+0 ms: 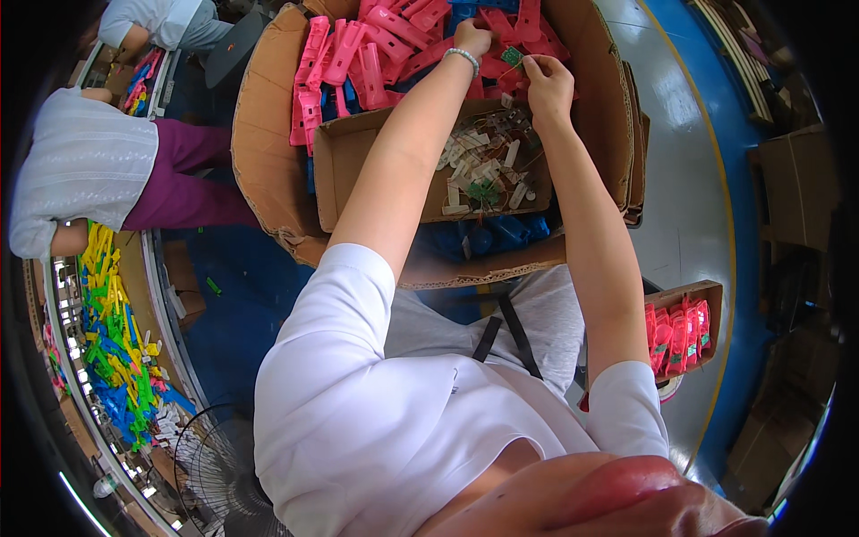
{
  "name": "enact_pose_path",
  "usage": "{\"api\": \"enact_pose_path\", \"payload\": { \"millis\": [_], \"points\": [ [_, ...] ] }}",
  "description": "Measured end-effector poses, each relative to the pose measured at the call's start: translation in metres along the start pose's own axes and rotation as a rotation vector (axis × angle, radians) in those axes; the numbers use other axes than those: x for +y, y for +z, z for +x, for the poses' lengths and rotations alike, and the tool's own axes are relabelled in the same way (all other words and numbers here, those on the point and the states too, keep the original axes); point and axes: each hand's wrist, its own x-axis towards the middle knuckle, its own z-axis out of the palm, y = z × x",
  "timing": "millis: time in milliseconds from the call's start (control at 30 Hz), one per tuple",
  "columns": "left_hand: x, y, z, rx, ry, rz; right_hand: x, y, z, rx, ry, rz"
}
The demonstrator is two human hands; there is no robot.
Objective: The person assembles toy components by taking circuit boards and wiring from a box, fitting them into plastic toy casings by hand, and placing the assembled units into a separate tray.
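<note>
A small green circuit board (512,56) is pinched between the thumb and fingertips of my right hand (549,85), above the pink plastic pieces. My left hand (472,39), with a beaded bracelet at the wrist, is closed among the pieces at the far side of the box. Just beyond its fingers lies a blue plastic piece (462,14); whether they grip it is hidden. Pink molded pieces (386,36) pile up around both hands. Below my wrists, a shallow cardboard tray (344,170) holds small white parts with thin wires (483,157) and another green board.
A large cardboard box (259,116) surrounds the tray and pieces. Blue parts (506,234) lie under the tray's near edge. At right, a small carton (707,295) holds pink pieces. Left, a person (85,161) stands by a bench heaped with coloured parts (116,331), near a fan (219,465).
</note>
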Motion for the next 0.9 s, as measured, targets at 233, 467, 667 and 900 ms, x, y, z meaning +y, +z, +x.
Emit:
{"api": "enact_pose_path", "payload": {
  "millis": [233,467,667,900],
  "points": [
    [0.038,0.012,-0.027,0.063,0.021,0.078,0.011,-0.007,0.000,-0.138,0.041,-0.157],
    [0.096,-0.039,-0.101,-0.311,-0.243,-0.261,0.010,-0.007,0.005,-0.043,-0.009,-0.132],
    [0.164,-0.111,-0.175,-0.466,-0.009,-0.034,-0.007,0.000,0.006,-0.216,0.069,0.029],
    [0.211,-0.136,-0.240,-0.430,0.040,-0.183,-0.031,0.011,-0.025,-0.592,0.020,0.171]
  ]
}}
